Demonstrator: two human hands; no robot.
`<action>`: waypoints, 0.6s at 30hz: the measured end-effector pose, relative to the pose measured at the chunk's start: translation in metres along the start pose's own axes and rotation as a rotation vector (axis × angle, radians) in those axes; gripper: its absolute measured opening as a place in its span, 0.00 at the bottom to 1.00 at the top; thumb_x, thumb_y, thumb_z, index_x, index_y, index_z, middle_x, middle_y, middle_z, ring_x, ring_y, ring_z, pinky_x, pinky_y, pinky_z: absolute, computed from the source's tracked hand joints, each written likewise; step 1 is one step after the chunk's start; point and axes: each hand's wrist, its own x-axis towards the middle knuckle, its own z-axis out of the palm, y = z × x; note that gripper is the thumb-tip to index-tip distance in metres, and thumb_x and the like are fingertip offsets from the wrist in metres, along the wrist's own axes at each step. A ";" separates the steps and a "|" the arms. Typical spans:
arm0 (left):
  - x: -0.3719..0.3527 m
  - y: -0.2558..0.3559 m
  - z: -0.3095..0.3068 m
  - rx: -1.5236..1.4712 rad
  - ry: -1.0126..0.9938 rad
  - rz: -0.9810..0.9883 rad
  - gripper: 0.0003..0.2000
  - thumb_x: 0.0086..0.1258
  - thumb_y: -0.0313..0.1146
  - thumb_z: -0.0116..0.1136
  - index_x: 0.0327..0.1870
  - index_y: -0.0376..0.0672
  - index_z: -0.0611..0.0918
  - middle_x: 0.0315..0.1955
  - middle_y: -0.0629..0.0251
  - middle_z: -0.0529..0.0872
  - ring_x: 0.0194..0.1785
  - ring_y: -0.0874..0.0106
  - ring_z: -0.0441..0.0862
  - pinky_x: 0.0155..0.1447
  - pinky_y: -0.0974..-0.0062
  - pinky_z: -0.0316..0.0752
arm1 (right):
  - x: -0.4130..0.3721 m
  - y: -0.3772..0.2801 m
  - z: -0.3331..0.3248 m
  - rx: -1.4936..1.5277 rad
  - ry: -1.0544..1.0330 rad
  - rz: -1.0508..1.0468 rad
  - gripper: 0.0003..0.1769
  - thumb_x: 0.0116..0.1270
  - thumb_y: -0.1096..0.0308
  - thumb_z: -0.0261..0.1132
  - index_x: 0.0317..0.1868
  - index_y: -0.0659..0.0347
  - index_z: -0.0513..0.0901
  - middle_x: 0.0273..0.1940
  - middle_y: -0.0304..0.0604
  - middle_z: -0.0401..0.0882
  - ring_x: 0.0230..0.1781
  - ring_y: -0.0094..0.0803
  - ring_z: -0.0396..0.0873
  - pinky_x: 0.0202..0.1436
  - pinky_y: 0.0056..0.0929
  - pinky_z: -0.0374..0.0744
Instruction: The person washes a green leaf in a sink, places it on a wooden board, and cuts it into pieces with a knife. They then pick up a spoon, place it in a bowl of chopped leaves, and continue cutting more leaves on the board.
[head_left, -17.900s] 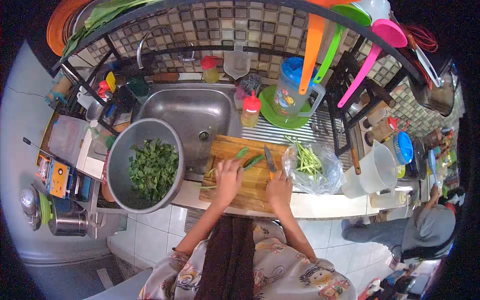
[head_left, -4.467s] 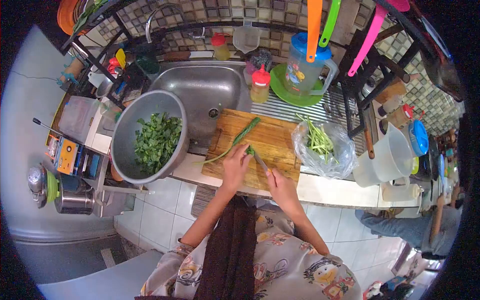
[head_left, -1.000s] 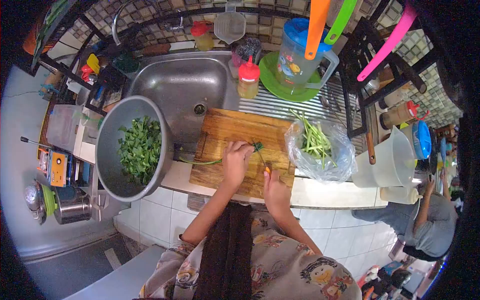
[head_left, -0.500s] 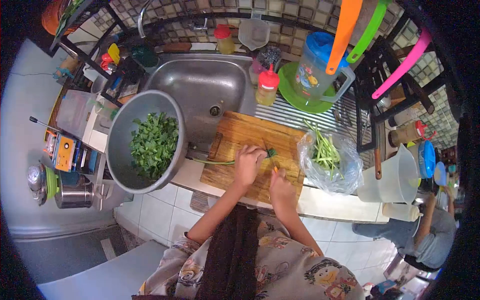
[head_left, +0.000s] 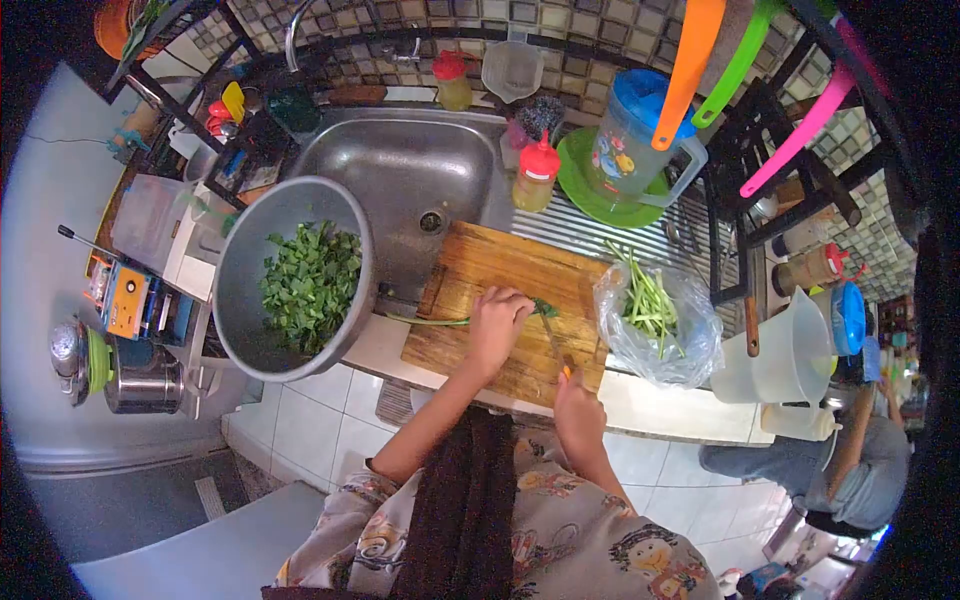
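On the wooden cutting board (head_left: 480,260), my left hand (head_left: 497,325) is closed around a leafy green vegetable (head_left: 430,321). Its stem sticks out to the left and dark leaf shows just right of my fingers. My right hand (head_left: 580,408) grips a knife (head_left: 555,343) by its orange handle, low on the board's right part. The blade points up and away, its tip by the leaf end. Left of the board, a grey basin (head_left: 232,320) holds chopped green leaves (head_left: 312,285). To the right, a clear plastic bag (head_left: 700,345) holds cut stems (head_left: 648,308).
Behind the board is a metal sink (head_left: 400,150). A red-capped bottle (head_left: 537,175) and a lidded pitcher (head_left: 630,150) on a green plate (head_left: 580,185) stand at the back right. Utensil handles hang overhead. Another person (head_left: 860,460) is at the far right.
My right hand has moved down and to the right with the knife, so more of the blade shows. My left hand stays nearly in place on the vegetable.
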 end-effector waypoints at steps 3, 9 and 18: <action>0.000 0.006 -0.009 0.006 -0.049 0.004 0.05 0.57 0.32 0.59 0.32 0.43 0.83 0.34 0.63 0.83 0.42 0.60 0.77 0.47 0.64 0.69 | 0.014 -0.005 -0.006 0.053 0.002 -0.020 0.17 0.70 0.54 0.48 0.40 0.61 0.70 0.21 0.55 0.79 0.21 0.54 0.80 0.23 0.49 0.78; -0.006 0.000 -0.038 -0.042 -0.034 0.060 0.08 0.58 0.33 0.60 0.38 0.44 0.83 0.38 0.62 0.83 0.45 0.60 0.77 0.50 0.64 0.70 | 0.021 -0.005 -0.009 0.068 0.075 -0.031 0.18 0.71 0.54 0.47 0.44 0.62 0.69 0.20 0.55 0.78 0.22 0.55 0.79 0.23 0.50 0.77; -0.026 -0.023 -0.031 0.019 -0.072 0.026 0.09 0.57 0.29 0.59 0.38 0.45 0.84 0.39 0.68 0.83 0.45 0.64 0.77 0.49 0.65 0.70 | 0.011 -0.010 -0.002 0.121 0.148 -0.051 0.17 0.71 0.54 0.48 0.43 0.62 0.69 0.19 0.55 0.78 0.20 0.53 0.79 0.21 0.48 0.77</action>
